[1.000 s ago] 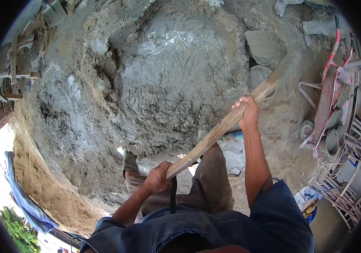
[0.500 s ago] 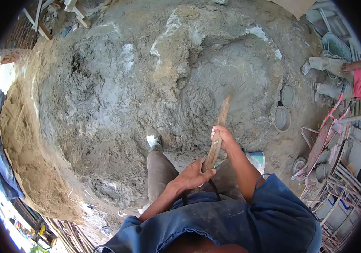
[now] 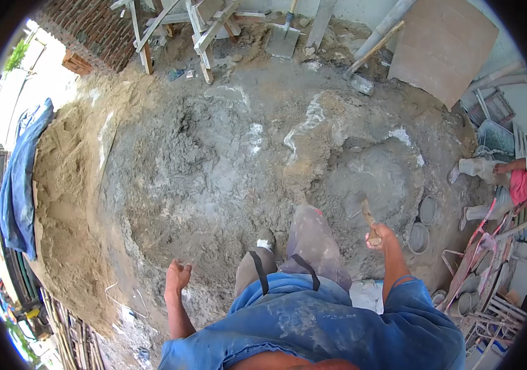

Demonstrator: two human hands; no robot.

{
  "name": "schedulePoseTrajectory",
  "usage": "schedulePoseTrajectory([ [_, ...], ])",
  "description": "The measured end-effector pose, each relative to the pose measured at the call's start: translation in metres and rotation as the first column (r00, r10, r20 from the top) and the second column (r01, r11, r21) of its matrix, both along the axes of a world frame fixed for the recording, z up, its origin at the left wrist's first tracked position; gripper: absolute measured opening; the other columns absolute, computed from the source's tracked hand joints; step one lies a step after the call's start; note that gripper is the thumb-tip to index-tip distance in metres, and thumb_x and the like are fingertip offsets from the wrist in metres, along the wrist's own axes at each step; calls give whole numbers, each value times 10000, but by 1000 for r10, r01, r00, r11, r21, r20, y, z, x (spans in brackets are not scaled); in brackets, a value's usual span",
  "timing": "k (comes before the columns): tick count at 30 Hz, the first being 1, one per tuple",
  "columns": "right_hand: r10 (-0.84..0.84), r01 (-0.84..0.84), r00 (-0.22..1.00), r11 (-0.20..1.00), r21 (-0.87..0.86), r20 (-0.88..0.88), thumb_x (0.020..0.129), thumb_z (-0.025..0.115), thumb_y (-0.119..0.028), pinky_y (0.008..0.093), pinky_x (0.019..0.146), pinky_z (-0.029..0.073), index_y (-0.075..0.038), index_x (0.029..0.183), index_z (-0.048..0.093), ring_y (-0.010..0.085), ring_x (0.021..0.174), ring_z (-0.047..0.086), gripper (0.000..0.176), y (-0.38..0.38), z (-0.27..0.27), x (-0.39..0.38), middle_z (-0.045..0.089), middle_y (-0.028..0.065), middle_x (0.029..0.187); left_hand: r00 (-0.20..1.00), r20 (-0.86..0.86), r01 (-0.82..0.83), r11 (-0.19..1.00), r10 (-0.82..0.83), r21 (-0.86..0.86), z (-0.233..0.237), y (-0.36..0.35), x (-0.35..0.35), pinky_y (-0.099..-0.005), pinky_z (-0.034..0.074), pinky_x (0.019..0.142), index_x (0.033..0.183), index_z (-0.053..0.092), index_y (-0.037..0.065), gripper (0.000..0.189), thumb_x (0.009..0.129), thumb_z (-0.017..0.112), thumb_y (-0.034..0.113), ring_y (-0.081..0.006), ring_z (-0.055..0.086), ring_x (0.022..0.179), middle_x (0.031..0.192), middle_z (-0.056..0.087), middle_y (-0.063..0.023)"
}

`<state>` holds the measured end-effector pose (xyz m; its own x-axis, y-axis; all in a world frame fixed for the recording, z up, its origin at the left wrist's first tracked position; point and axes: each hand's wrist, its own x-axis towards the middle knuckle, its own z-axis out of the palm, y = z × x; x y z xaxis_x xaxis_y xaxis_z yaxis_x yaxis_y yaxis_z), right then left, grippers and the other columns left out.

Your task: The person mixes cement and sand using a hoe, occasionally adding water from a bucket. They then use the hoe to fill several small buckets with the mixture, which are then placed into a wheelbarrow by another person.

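Note:
My right hand [image 3: 382,237] is closed around a worn wooden tool handle [image 3: 367,213]. The handle's far end reaches the wet grey mortar [image 3: 371,179] in a ringed hollow; no tool head shows there. Out to the left, my left hand [image 3: 178,275] is off the handle, its fingers loosely bent and holding nothing. Below it lies rough, grey-smeared ground. My raised knee [image 3: 316,237] is between the two hands. Just right of my right hand, a round bucket [image 3: 419,237] of grey material stands beside a second bucket [image 3: 428,210].
Another person's legs [image 3: 488,169] are at the right, near a wheelbarrow [image 3: 496,137]. A sand heap [image 3: 66,197] and a blue tarp [image 3: 23,179] lie left. Along the back are a shovel [image 3: 284,41], wooden trestles [image 3: 202,37] and a leaning board [image 3: 442,52]. Metal frames crowd the lower right.
My left hand has let go of the handle and moved out left. My right hand still grips it, now farther right. One knee has come up, and the view has tilted toward the back wall.

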<state>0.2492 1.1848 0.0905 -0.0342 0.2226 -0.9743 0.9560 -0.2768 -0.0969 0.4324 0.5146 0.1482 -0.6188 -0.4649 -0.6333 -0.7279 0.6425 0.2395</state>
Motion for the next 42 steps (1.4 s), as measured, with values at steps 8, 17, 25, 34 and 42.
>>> schedulePoseTrajectory([
  [8,-4,5,1000,999,36,-24,984,501,-285,408,539,465,-115,1097,434,234,667,557,215,0,6,-22,523,99,820,972,-52,232,909,-229,346,33,19,-128,-390,503,828,1200,575,-9,481,819,635,279,-331,654,943,969,673,-217],
  [17,-150,127,982,975,181,116,947,584,-258,442,516,479,-39,1130,477,248,620,571,305,-16,-18,-106,549,129,817,905,30,381,840,-425,386,-13,27,-327,-384,506,852,1237,553,-29,491,848,620,263,-334,657,995,1032,667,-245],
  [25,-245,201,965,921,334,93,908,610,-153,433,466,523,43,1098,522,267,579,609,286,-112,-6,-168,620,172,854,791,-147,602,713,-594,360,-8,5,-504,-382,497,854,1209,584,-10,458,836,611,255,-332,658,994,1024,678,-223],
  [34,54,-158,969,885,438,242,834,600,-139,390,785,554,-45,1189,594,286,954,681,368,-181,15,-143,679,171,1045,393,-102,899,359,-914,251,0,43,-736,-378,509,800,1147,602,-23,388,831,640,200,-338,665,892,931,675,-229],
  [42,-348,263,937,743,615,19,795,621,-126,424,876,518,-35,1105,662,324,1079,636,326,-239,24,-214,664,191,1114,-124,-229,796,-234,-966,558,-69,207,-893,-360,520,644,1150,577,-35,431,819,599,240,-220,662,726,825,671,-168],
])
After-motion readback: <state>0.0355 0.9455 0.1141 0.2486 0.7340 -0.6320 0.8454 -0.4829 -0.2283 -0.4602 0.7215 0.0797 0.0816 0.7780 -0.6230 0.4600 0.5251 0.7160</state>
